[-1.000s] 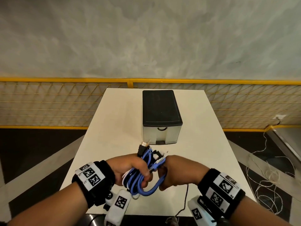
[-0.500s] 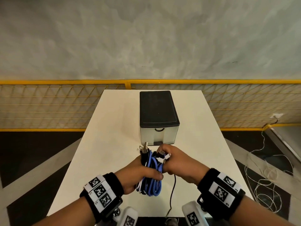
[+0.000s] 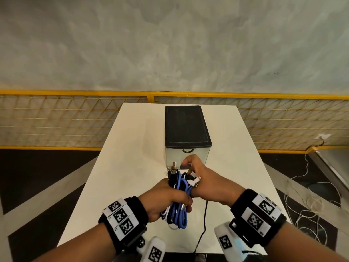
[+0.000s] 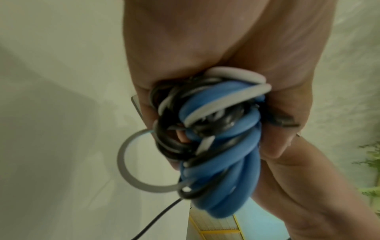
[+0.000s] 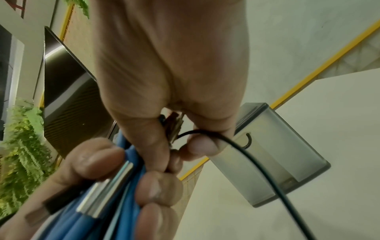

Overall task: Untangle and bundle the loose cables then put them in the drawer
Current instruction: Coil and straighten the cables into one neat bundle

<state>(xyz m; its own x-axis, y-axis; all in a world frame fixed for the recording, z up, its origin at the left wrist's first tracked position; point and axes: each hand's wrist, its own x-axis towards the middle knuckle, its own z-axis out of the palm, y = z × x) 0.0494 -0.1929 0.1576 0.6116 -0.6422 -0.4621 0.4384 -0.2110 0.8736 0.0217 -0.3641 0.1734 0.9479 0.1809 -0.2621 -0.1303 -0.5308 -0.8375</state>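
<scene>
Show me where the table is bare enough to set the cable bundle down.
Bare strips of the white table lie left and right of the drawer box, between it and the table edges. Crowded: directly before the drawer front, where the left hand grips the cable bundle and the right hand pinches a thin black cable trailing over the near edge.

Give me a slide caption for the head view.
Left hand grips the cable bundle while right hand pinches its connector ends before the closed drawer box.
</scene>
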